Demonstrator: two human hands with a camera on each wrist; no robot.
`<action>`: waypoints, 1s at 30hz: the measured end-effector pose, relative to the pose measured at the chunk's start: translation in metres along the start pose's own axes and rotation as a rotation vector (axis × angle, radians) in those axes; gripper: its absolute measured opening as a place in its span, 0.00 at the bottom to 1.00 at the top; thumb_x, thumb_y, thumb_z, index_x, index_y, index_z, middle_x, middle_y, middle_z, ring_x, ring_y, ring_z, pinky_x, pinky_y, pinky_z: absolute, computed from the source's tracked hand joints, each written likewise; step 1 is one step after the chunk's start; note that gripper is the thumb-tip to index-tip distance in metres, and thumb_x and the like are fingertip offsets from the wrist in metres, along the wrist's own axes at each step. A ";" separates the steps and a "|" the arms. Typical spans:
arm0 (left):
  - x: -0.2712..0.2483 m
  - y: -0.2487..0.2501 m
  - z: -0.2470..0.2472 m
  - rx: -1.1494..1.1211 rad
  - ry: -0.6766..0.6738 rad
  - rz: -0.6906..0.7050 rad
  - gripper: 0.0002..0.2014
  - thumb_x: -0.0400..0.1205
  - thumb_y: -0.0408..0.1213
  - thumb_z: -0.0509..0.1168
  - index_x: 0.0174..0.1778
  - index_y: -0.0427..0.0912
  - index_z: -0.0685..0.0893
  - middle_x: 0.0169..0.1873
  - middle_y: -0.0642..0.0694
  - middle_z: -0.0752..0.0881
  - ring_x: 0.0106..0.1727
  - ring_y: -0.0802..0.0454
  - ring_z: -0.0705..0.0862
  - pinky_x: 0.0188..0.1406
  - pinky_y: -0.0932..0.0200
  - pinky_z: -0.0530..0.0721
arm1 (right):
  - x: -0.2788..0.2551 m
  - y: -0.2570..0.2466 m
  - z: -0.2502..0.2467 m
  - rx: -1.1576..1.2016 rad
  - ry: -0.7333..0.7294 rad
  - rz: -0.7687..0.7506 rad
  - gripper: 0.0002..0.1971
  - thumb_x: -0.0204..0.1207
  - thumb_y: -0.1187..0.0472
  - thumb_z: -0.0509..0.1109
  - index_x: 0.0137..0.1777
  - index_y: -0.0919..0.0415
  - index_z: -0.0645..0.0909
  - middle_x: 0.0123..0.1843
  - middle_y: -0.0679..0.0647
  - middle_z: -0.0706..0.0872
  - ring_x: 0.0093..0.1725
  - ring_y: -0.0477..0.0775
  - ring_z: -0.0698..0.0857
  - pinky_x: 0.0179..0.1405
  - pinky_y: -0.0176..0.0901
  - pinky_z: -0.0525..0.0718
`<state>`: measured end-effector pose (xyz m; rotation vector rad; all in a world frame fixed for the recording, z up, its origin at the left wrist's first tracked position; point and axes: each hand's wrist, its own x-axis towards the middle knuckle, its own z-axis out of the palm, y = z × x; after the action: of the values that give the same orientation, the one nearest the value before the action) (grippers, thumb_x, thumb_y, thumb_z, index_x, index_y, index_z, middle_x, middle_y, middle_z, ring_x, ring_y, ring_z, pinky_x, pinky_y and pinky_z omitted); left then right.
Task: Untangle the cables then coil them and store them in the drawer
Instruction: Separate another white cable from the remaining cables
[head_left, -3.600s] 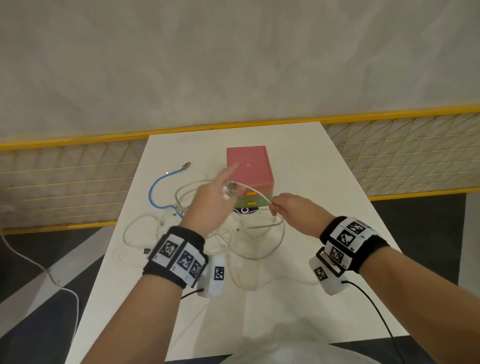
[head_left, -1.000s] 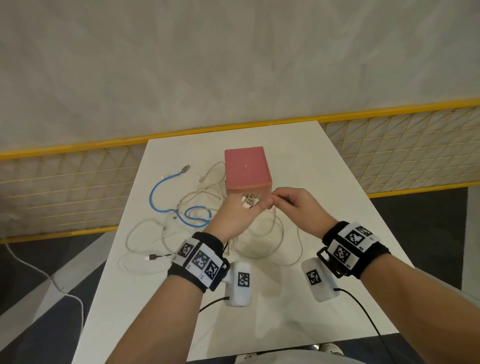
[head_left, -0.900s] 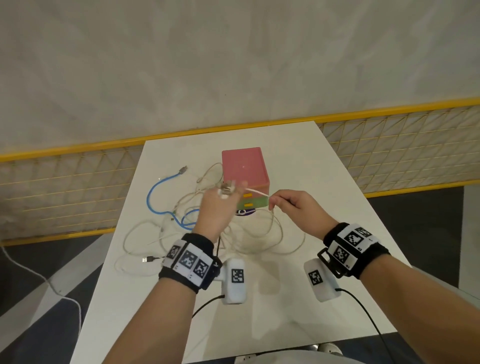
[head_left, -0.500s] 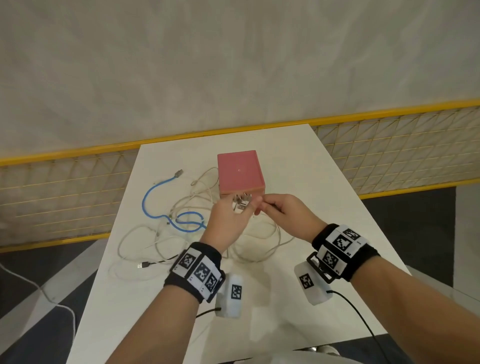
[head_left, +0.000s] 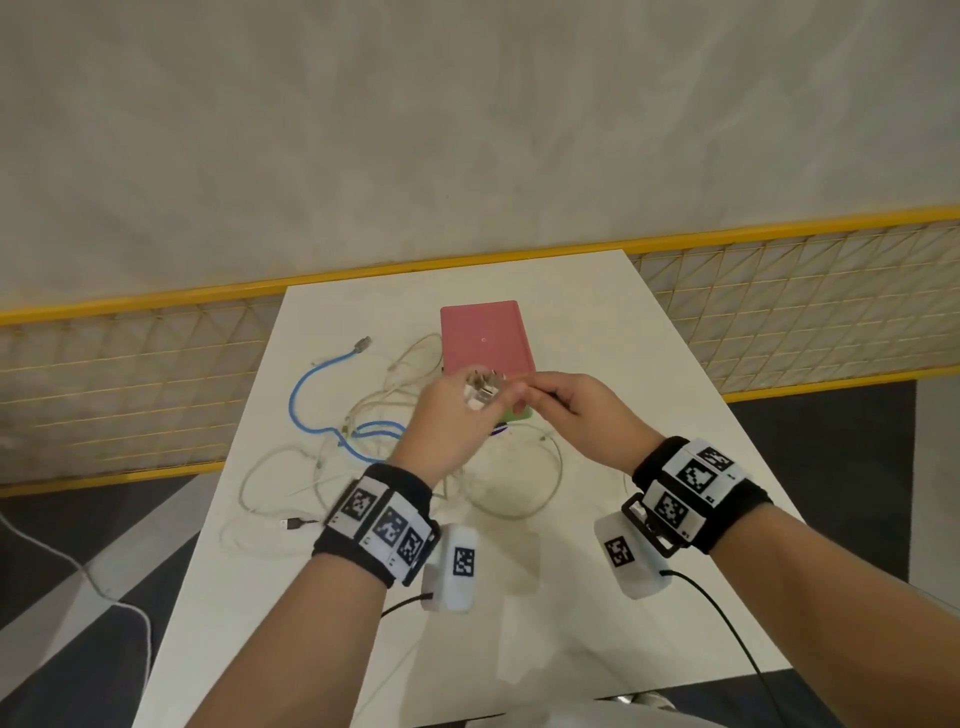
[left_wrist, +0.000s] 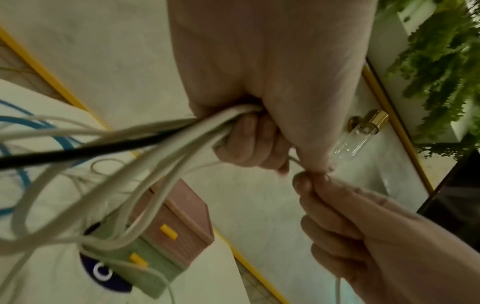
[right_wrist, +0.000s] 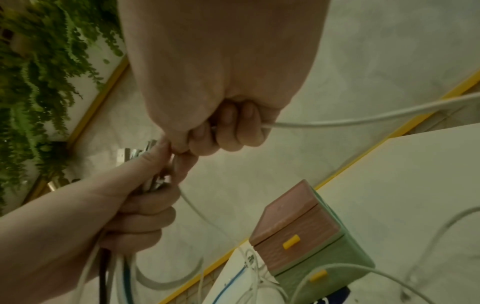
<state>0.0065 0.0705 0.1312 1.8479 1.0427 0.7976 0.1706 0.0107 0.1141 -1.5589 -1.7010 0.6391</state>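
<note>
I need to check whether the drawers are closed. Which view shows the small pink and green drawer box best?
The right wrist view: the drawer box shows both yellow-handled fronts unobstructed. The left wrist view has cables crossing it; the head view shows mostly its pink top.

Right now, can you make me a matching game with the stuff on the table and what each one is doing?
Things:
1. blue cable
2. drawer box
3. left hand
4. right hand

States:
A. pinches one white cable
B. stands on the table, drawers shut
C. grips a bundle of cable ends
D. lies partly looped on the table

Pairs: 1-D, 2-B, 3-C, 4-A
</note>
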 end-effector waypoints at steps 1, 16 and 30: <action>-0.002 0.002 0.001 -0.006 -0.007 -0.017 0.06 0.77 0.50 0.72 0.40 0.57 0.82 0.39 0.58 0.85 0.43 0.60 0.84 0.44 0.68 0.81 | 0.001 -0.002 0.000 -0.003 -0.009 -0.010 0.16 0.82 0.45 0.56 0.48 0.49 0.83 0.38 0.62 0.85 0.37 0.64 0.79 0.41 0.57 0.80; 0.005 -0.005 -0.007 0.071 0.041 -0.018 0.08 0.78 0.51 0.72 0.39 0.54 0.81 0.35 0.60 0.83 0.38 0.66 0.80 0.34 0.75 0.75 | -0.004 -0.001 -0.010 0.032 -0.191 0.036 0.13 0.86 0.62 0.56 0.62 0.50 0.78 0.36 0.30 0.80 0.36 0.34 0.79 0.41 0.24 0.74; 0.004 0.008 0.006 -0.151 -0.015 -0.021 0.11 0.81 0.53 0.66 0.57 0.58 0.82 0.55 0.53 0.87 0.56 0.59 0.85 0.57 0.58 0.82 | 0.007 -0.019 -0.001 0.079 -0.237 0.070 0.51 0.69 0.56 0.79 0.83 0.54 0.46 0.79 0.42 0.64 0.76 0.32 0.64 0.75 0.26 0.62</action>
<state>0.0156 0.0692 0.1360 1.7105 0.9644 0.8262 0.1593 0.0151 0.1305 -1.5411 -1.7746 0.9479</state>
